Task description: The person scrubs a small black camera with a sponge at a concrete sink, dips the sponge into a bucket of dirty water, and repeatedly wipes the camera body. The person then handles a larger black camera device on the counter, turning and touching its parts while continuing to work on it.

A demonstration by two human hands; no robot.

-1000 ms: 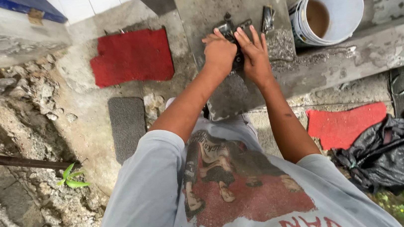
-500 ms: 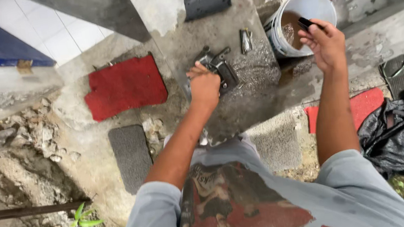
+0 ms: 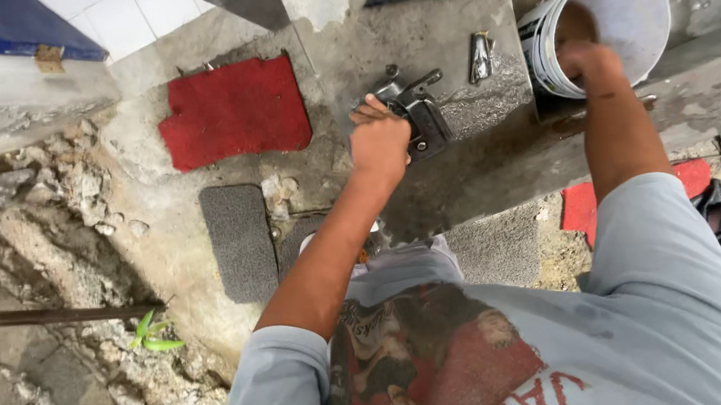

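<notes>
Right hand (image 3: 582,59) now inside white bucket (image 3: 618,19); left hand (image 3: 379,141) grips metal part (image 3: 418,116).

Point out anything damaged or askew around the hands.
The white bucket lies tipped on its side, right hand reaching inside. Left of the red mat, the concrete edge is broken into rubble. The left hand rests on a dark metal part.

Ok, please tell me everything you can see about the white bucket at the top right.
The white bucket is round and looks like plastic, with dark bands around its outer wall. It stands tilted on the grey concrete ledge, its mouth open toward the camera. The inside looks white and stained brownish deeper down. The right hand reaches into its mouth, over the rim. Whether the hand holds anything there cannot be told.
</notes>
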